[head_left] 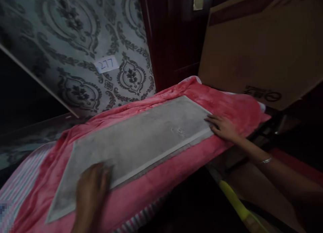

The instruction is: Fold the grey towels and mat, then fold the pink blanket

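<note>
While the left hand [92, 189] and right hand [223, 128] meet its near edge, a grey cloth [141, 135] lies flat

Its long axis slants from near left to far right, left hand toward one end, right hand at the near right corner. Whether either pinches, I cannot tell. Thin, matte and pale-bordered, it covers a plush, rumpled pink blanket [227, 105].

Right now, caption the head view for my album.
Left hand and right hand at the edges of a grey rectangular cloth atop a pink plush blanket.
</note>
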A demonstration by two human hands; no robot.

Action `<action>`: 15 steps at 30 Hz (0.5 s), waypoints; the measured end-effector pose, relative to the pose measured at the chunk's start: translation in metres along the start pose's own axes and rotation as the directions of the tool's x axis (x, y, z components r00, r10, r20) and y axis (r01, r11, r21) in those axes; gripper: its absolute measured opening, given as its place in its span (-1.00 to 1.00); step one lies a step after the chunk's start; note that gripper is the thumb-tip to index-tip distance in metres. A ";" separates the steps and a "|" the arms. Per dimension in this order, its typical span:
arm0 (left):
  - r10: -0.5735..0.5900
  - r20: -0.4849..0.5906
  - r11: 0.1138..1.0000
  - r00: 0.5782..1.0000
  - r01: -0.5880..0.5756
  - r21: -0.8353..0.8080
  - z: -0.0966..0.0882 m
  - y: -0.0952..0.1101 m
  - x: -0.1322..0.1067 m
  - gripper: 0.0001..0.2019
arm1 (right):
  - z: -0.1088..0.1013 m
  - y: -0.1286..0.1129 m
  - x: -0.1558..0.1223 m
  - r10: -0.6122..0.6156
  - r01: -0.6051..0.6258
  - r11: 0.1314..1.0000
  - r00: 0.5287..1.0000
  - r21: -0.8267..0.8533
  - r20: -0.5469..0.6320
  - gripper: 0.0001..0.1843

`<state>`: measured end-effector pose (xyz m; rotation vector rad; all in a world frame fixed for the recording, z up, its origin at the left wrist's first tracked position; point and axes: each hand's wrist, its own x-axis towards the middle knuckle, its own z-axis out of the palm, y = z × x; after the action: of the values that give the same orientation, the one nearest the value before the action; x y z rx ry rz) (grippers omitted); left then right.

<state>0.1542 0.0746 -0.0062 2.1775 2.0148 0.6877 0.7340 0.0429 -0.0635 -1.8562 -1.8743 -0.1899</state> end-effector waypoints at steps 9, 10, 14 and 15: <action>0.669 0.101 0.739 0.737 -0.673 0.015 0.077 0.115 -0.011 -0.63 | -0.009 0.019 -0.010 -0.109 0.123 0.989 0.981 -0.081 0.159 -0.39; 0.675 0.103 0.732 0.730 -0.681 0.031 0.077 0.118 -0.012 -0.62 | -0.010 0.020 -0.010 -0.128 0.142 0.987 0.977 -0.074 0.168 -0.37; 0.698 0.120 0.703 0.706 -0.707 0.073 0.069 0.115 -0.014 -0.59 | -0.009 0.024 -0.006 -0.174 0.179 0.984 0.974 -0.025 0.143 -0.34; 0.703 0.129 0.694 0.699 -0.714 0.087 0.067 0.114 -0.015 -0.59 | -0.008 0.025 -0.006 -0.176 0.179 0.984 0.977 -0.016 0.121 -0.34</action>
<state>0.2846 0.0617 -0.0282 3.0221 1.1284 0.4979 0.7600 0.0361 -0.0652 -1.7516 -2.1308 -0.1681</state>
